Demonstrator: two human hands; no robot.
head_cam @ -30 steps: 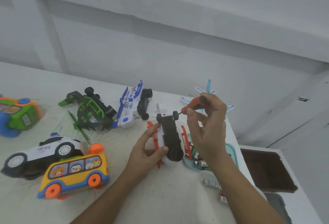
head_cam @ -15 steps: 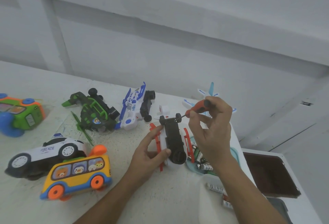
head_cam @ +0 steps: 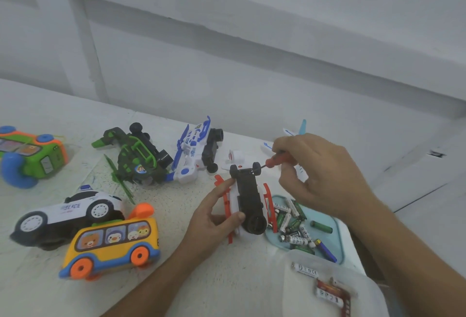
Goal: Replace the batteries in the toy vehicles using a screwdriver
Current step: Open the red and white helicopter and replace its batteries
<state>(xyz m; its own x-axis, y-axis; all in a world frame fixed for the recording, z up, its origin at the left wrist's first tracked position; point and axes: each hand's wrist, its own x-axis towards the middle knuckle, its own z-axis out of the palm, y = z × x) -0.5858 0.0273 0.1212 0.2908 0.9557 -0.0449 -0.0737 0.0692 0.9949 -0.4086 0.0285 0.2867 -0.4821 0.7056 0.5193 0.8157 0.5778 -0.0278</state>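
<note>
Tabletop (head_cam: pixel 242 279), upturned toy (head_cam: pixel 248 198) in left hand (head_cam: pixel 214 221), screwdriver (head_cam: pixel 277 159) between right hand (head_cam: pixel 320 178) fingertips (head_cam: pixel 278 146)

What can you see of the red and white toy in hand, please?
The red and white toy, plastic by its look, is upside down: black underside up, small black wheels at the far end, red skids along both sides. The left hand grips its left side; the screwdriver, held by the right hand, points at the wheel end.

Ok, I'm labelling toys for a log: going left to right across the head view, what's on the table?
Green-and-orange car → police car → dark green toy → blue-and-white toy → upturned red-and-white toy in the left hand → battery tray.
</note>
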